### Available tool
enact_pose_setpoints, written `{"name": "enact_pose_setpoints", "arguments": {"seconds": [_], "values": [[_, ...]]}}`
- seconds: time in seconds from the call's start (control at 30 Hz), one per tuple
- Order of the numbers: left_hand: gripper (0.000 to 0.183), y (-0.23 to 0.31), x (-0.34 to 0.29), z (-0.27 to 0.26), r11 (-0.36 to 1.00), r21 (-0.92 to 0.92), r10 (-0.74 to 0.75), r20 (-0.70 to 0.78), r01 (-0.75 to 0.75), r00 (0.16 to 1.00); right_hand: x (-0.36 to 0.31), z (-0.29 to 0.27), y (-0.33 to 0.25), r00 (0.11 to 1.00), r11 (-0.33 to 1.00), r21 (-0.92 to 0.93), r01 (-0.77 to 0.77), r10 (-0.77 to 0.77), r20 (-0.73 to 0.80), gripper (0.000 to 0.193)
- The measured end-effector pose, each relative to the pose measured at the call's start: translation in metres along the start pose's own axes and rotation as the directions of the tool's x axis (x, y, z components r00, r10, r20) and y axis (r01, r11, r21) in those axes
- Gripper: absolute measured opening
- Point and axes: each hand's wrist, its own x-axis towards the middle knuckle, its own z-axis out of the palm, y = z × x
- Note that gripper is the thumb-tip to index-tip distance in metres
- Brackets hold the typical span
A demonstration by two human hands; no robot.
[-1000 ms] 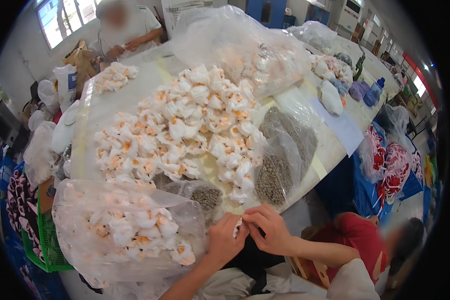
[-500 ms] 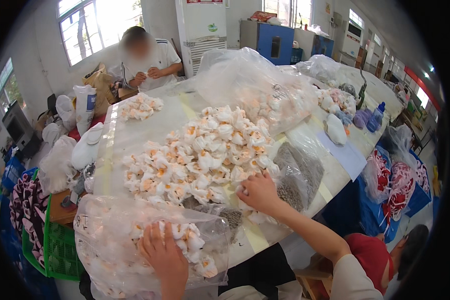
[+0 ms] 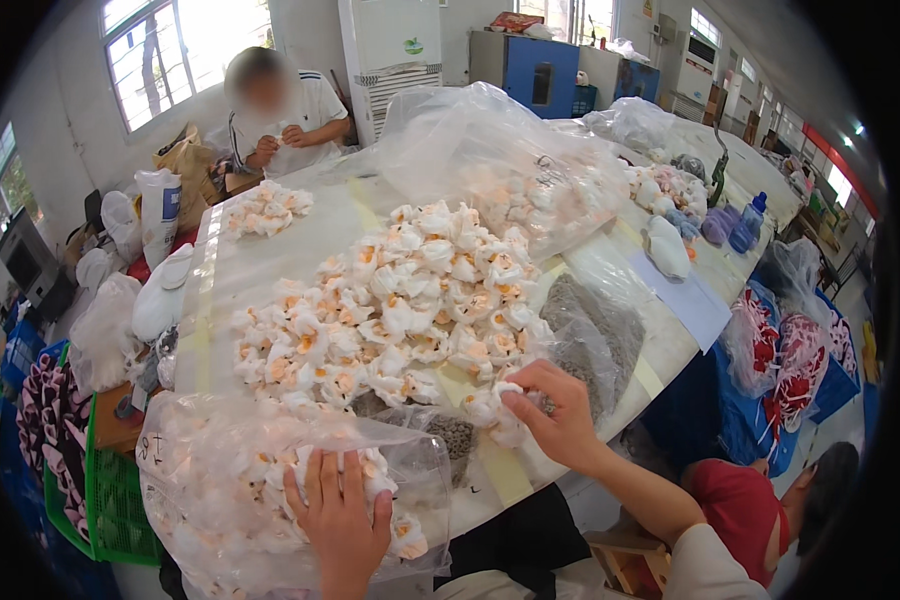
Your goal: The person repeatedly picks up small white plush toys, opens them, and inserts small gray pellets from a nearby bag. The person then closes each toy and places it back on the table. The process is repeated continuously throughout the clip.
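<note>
My right hand (image 3: pixel 560 418) pinches a white plush popcorn-shaped piece (image 3: pixel 505 410) between thumb and fingers at the near edge of the table. My left hand (image 3: pixel 345 515) lies with fingers stretched out over similar pieces in a clear plastic bag (image 3: pixel 200 500) at the near left; how much the bag's film covers the fingers is hard to see. Beyond both hands spreads a large heap of white and pale orange popcorn-shaped pieces (image 3: pixel 420 280). Grey pellets (image 3: pixel 452 436) in clear film sit between my hands.
A big clear bag of pieces (image 3: pixel 530 170) stands behind the heap. More grey pellets in film (image 3: pixel 595 335) lie right of it. A green crate (image 3: pixel 120 490) is at left, blue bags (image 3: pixel 750 400) at right. A co-worker (image 3: pixel 290 120) sits across; another person in red (image 3: pixel 735 515) is lower right.
My right hand has drawn back slightly from the heap's near edge, to the right, and now pinches a piece. My left hand has stayed at the bag, its thumb now spread outward.
</note>
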Motion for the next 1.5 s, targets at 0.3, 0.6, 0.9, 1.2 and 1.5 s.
{"name": "enact_pose_setpoints", "arguments": {"seconds": [0.3, 0.6, 0.9, 1.2, 1.5], "values": [[0.042, 0.053, -0.016, -0.011, 0.87, -0.468, 0.049, -0.226, -0.152, 0.973, -0.059, 0.009, -0.021, 0.937, 0.751, 0.56, -0.349, 0.266, 0.227, 0.016], [0.037, 0.108, -0.007, 0.036, 0.279, -0.918, -0.077, 0.27, 0.281, 0.96, -0.09, 0.014, -0.031, 0.915, 0.857, 0.37, -0.359, 0.402, -0.043, 0.02], [0.057, 0.117, -0.013, 0.045, -0.386, -0.764, 0.042, 0.545, 0.517, 0.837, -0.099, 0.019, -0.025, 0.895, 0.829, 0.398, -0.392, 0.443, -0.041, 0.018], [0.043, 0.115, -0.027, 0.05, -0.072, -0.922, -0.105, 0.385, 0.38, 0.917, -0.099, 0.008, -0.027, 0.914, 0.919, 0.092, -0.383, 0.391, -0.104, 0.019], [0.02, 0.115, -0.023, 0.049, 0.478, -0.852, -0.143, 0.164, 0.213, 0.976, -0.112, -0.003, -0.03, 0.996, 0.989, -0.118, -0.092, 0.089, -0.032, 0.022]]}}
